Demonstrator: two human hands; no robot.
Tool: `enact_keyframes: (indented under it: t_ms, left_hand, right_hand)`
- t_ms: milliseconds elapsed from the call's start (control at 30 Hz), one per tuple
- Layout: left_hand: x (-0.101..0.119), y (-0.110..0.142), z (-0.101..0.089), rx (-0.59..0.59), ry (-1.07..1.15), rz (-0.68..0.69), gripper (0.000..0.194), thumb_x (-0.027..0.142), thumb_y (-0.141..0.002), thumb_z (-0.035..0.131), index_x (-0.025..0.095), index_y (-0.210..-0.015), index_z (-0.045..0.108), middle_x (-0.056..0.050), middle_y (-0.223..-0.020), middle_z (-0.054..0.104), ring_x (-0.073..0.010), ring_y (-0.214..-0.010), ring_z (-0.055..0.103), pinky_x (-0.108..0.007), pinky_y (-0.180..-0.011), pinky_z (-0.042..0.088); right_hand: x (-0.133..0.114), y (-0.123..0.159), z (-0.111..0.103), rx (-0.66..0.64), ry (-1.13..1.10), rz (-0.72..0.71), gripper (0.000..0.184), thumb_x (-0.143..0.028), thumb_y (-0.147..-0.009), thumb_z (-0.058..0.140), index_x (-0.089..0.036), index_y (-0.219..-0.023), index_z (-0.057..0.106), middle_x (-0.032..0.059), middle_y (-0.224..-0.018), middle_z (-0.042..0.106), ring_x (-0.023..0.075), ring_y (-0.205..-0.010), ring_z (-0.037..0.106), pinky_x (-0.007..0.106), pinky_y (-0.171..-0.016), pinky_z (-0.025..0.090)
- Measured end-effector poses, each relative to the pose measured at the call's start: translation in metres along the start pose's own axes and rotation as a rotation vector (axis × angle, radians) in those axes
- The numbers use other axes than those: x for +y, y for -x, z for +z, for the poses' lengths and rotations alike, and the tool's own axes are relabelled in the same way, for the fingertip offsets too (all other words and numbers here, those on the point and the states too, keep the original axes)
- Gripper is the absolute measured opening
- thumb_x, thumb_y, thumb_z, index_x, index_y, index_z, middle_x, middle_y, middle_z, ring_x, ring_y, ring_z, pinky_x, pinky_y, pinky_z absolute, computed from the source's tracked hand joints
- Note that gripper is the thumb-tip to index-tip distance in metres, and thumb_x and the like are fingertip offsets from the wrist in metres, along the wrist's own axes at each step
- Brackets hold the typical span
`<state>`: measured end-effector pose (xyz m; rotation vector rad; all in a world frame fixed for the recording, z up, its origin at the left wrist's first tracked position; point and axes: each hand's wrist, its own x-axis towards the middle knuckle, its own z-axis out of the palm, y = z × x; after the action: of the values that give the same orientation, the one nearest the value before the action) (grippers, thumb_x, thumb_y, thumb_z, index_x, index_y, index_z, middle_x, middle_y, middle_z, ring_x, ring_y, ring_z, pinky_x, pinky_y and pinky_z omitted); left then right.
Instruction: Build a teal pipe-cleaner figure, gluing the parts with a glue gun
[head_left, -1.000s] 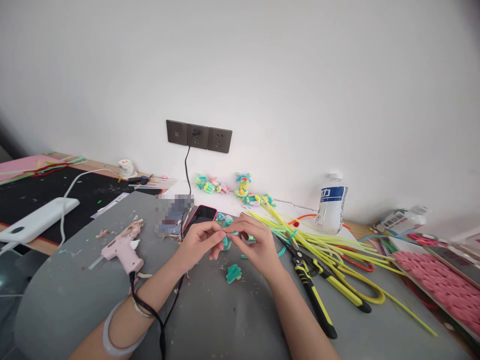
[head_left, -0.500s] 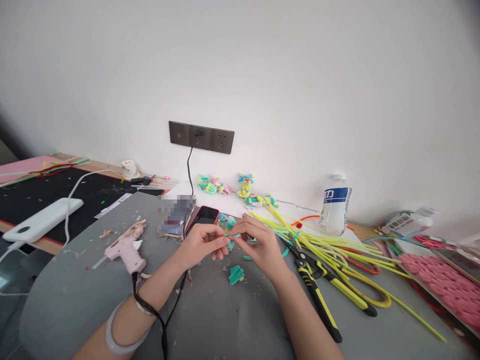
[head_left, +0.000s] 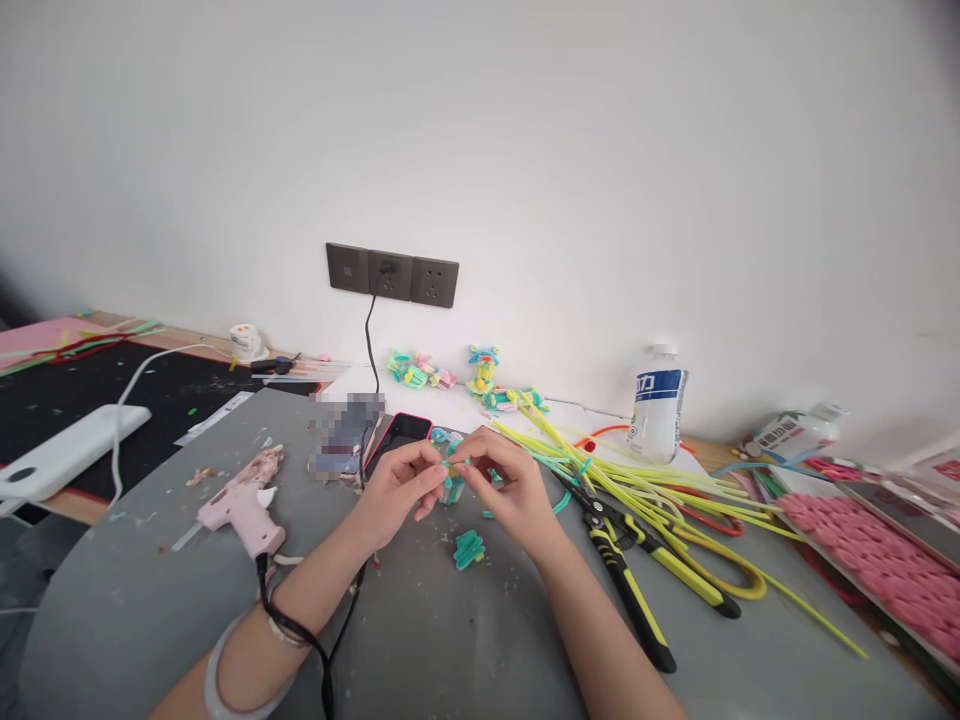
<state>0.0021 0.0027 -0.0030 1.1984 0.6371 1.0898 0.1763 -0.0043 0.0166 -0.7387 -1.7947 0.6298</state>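
Note:
Above the middle of the grey table, my left hand (head_left: 399, 488) and my right hand (head_left: 511, 484) face each other with fingertips nearly touching. Both pinch a small green pipe cleaner piece (head_left: 452, 467), mostly hidden by the fingers. Behind the fingers lie some teal and blue fuzzy pieces (head_left: 439, 436), partly covered. A folded teal pipe cleaner shape (head_left: 469, 550) rests on the table just below my hands. Right of my right hand lie black and yellow pliers (head_left: 616, 560), their handles spread, beside a bundle of yellow-green pipe cleaners (head_left: 660, 495).
A pink glue gun (head_left: 244, 510) lies at left, its black cord running past my left forearm. Behind my hands is a phone (head_left: 401, 432). Finished fuzzy figures (head_left: 484, 370) sit along the wall near a white bottle (head_left: 660, 405). Pink braided material (head_left: 874, 560) lies at right.
The view has shifted slightly, so the surroundings sit a little further left. My hands remain together, with the fingers slightly rearranged around the small piece.

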Motion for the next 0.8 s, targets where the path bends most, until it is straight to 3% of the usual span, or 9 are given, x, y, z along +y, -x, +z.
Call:
enact_keyframes:
  t_ms: [167,500,700,800]
  left_hand:
    - [0.000,0.002,0.002,0.060,0.003,0.053,0.038,0.049,-0.079,0.078,0.016,-0.071,0.060,0.004,-0.056,0.059,-0.0043,-0.039,0.044,-0.015,-0.036,0.035]
    - [-0.004,-0.001,-0.004,0.022,-0.025,0.061,0.038,0.049,-0.082,0.076,0.016,-0.070,0.060,0.001,-0.058,0.065,-0.0076,-0.043,0.054,-0.018,-0.040,0.042]
    - [0.001,0.000,0.000,0.048,0.019,0.023,0.042,0.051,-0.078,0.079,0.015,-0.067,0.060,0.001,-0.055,0.064,-0.0083,-0.043,0.055,-0.019,-0.041,0.043]
    - [0.003,0.000,0.002,0.076,0.054,-0.007,0.041,0.050,-0.072,0.083,0.015,-0.066,0.063,0.000,-0.054,0.065,-0.0088,-0.043,0.055,-0.019,-0.041,0.043]
  right_hand:
    - [-0.001,0.000,0.005,0.039,-0.108,0.012,0.013,-0.024,-0.094,0.064,-0.021,-0.084,0.071,0.0043,-0.078,0.067,0.0164,-0.068,0.056,0.027,-0.056,0.042]
    - [-0.002,0.002,0.009,0.063,-0.139,0.082,0.025,-0.040,-0.094,0.064,-0.020,-0.081,0.071,0.0049,-0.075,0.063,0.0175,-0.068,0.056,0.029,-0.057,0.044]
    - [0.001,0.001,-0.001,-0.015,-0.107,-0.015,0.012,-0.029,-0.093,0.068,-0.023,-0.090,0.078,0.0052,-0.081,0.067,0.0156,-0.068,0.056,0.027,-0.052,0.039]
    - [0.003,0.001,-0.004,0.007,-0.111,-0.028,0.009,-0.026,-0.091,0.070,-0.024,-0.091,0.079,0.0050,-0.081,0.068,0.0158,-0.069,0.058,0.027,-0.053,0.041]
